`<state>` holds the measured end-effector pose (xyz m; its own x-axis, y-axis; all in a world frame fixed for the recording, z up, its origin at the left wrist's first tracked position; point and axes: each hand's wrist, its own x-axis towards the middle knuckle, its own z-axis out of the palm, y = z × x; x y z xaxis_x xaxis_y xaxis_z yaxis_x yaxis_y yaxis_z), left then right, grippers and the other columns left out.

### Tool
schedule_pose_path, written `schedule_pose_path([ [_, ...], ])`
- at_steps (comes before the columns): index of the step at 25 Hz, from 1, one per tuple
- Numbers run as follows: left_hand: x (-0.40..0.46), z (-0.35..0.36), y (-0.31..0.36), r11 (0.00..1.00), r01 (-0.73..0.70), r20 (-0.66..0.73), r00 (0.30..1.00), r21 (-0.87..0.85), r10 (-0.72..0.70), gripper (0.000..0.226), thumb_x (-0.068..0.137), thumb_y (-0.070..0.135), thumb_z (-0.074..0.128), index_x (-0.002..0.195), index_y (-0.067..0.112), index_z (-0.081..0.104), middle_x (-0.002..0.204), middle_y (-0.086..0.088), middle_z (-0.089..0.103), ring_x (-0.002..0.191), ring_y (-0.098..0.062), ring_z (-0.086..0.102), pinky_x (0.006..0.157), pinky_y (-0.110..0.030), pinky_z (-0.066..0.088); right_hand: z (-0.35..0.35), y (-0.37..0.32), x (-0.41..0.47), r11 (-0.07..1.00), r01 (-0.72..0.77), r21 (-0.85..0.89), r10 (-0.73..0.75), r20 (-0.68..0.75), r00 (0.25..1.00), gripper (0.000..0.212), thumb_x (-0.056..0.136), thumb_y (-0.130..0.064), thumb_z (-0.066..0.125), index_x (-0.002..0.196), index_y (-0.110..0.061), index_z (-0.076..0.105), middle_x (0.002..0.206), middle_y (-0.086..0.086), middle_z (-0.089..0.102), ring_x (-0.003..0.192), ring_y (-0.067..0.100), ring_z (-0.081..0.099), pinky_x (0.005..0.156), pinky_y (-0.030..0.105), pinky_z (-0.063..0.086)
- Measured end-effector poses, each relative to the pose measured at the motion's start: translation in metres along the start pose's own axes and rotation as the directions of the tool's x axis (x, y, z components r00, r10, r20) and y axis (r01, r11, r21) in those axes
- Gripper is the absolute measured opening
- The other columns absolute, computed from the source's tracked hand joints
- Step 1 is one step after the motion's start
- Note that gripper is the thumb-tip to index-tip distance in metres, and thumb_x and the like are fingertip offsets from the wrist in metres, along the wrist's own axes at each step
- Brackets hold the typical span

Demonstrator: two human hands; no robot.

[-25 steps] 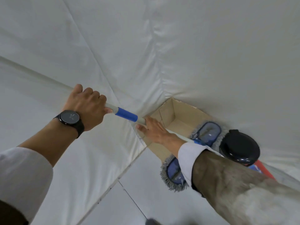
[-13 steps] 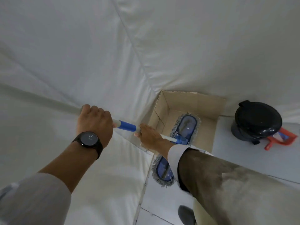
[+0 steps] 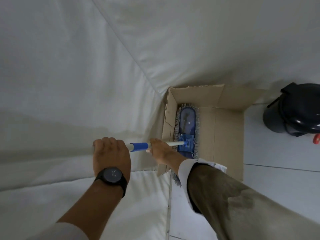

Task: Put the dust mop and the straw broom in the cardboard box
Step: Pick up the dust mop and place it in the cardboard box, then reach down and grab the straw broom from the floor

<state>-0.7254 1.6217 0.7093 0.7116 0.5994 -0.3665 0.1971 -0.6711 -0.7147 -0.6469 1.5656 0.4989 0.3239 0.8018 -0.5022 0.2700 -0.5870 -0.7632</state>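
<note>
The dust mop's blue fringed head [image 3: 187, 124] lies along the left wall inside the open cardboard box [image 3: 228, 134], its near end hanging over the box's front edge behind my right sleeve. Both hands grip the mop's white handle with its blue sleeve [image 3: 139, 147]. My left hand [image 3: 110, 153], with a black watch on the wrist, holds the upper part. My right hand [image 3: 160, 151] holds lower down, close to the mop head. No straw broom is in view.
White fabric sheets [image 3: 86, 66] hang behind and left of the box. A dark lidded bin [image 3: 294, 111] stands on the white tiled floor to the right, with a bit of a red thing [image 3: 316, 138] beside it.
The mop head has swung farther into the box and now lies straight along its left wall. Both hands stayed on the handle; the view has shifted so the box sits more squarely ahead.
</note>
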Motion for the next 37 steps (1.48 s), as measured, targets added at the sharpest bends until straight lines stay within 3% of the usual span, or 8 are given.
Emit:
schedule_pose_path([
  [5,0.071,0.036,0.015,1.0,-0.027,0.027,0.999,-0.005,0.027,0.048,0.08,0.004,0.005,0.093,0.018,0.049,0.083,0.001,0.05,0.081,-0.023,0.049,0.091,-0.039,0.037,0.002,0.023,0.066,0.998,-0.063,0.011,0.063,-0.013,0.998,0.015,0.098,-0.013,0.058,0.111,-0.014,0.051,0.111,0.013,0.061,0.086,0.026,0.056,0.079,0.039,0.048],
  [11,0.094,0.065,0.04,0.998,-0.048,0.039,0.998,0.041,0.047,0.037,0.088,0.007,0.012,0.095,0.018,0.047,0.084,0.0,0.047,0.08,-0.023,0.044,0.091,-0.04,0.034,0.013,0.055,0.096,0.997,-0.078,0.017,0.077,0.05,0.996,0.021,0.099,-0.012,0.055,0.12,-0.011,0.051,0.119,0.014,0.059,0.1,0.034,0.062,0.092,0.046,0.051],
  [15,0.092,0.07,0.035,0.998,-0.05,0.012,0.999,-0.043,0.05,0.037,0.09,0.011,0.02,0.102,0.019,0.053,0.082,0.001,0.047,0.077,-0.022,0.044,0.09,-0.042,0.034,0.014,0.061,0.091,0.997,-0.065,0.031,0.063,0.043,0.997,0.031,0.101,-0.026,0.056,0.128,-0.014,0.049,0.127,0.015,0.054,0.104,0.035,0.062,0.096,0.054,0.052],
  [19,0.061,0.067,0.041,0.962,-0.166,-0.114,0.983,-0.219,0.144,0.054,0.083,0.01,0.043,0.134,0.002,0.059,0.118,-0.02,0.065,0.118,-0.043,0.055,0.11,-0.061,0.026,-0.014,0.065,0.037,0.999,-0.033,-0.034,0.032,-0.029,0.999,0.061,0.1,-0.036,0.057,0.152,-0.015,0.031,0.146,0.016,0.043,0.13,0.036,0.05,0.11,0.055,0.044],
  [24,-0.051,0.003,0.072,0.878,-0.093,-0.102,0.993,-0.47,0.051,0.062,0.091,0.029,0.053,0.15,0.01,0.043,0.149,-0.019,0.049,0.143,-0.039,0.037,0.114,-0.063,0.025,-0.077,0.093,-0.112,0.981,-0.008,-0.194,-0.03,-0.192,0.981,0.072,0.1,-0.041,0.055,0.157,-0.011,0.022,0.163,0.019,0.026,0.155,0.038,0.015,0.124,0.053,0.022],
  [28,-0.157,-0.077,0.113,0.846,-0.023,-0.071,0.997,-0.533,-0.017,0.066,0.099,0.04,0.032,0.159,0.021,0.014,0.165,-0.009,0.021,0.153,-0.031,0.011,0.122,-0.055,0.012,-0.12,0.125,-0.313,0.967,-0.034,-0.252,-0.056,-0.341,0.938,0.077,0.098,-0.044,0.058,0.158,-0.014,0.021,0.165,0.018,0.023,0.155,0.038,0.015,0.124,0.053,0.023],
  [34,-0.321,-0.2,0.228,0.636,-0.204,-0.251,0.968,-0.744,0.016,0.067,0.097,0.041,0.043,0.157,0.018,0.023,0.161,-0.013,0.031,0.149,-0.034,0.022,0.119,-0.053,0.024,-0.139,0.192,-0.598,0.963,-0.126,-0.238,-0.002,-0.475,0.88,0.078,0.097,-0.049,0.057,0.158,-0.016,0.02,0.167,0.015,0.021,0.156,0.035,0.017,0.124,0.05,0.024],
  [37,-0.393,-0.263,0.308,0.603,-0.27,-0.297,0.953,-0.751,0.057,0.067,0.098,0.044,0.041,0.158,0.019,0.022,0.162,-0.012,0.029,0.15,-0.034,0.022,0.118,-0.052,0.026,-0.156,0.249,-0.721,0.951,-0.199,-0.236,0.044,-0.533,0.845,0.078,0.098,-0.051,0.054,0.159,-0.017,0.019,0.169,0.015,0.018,0.157,0.034,0.014,0.123,0.05,0.021],
])
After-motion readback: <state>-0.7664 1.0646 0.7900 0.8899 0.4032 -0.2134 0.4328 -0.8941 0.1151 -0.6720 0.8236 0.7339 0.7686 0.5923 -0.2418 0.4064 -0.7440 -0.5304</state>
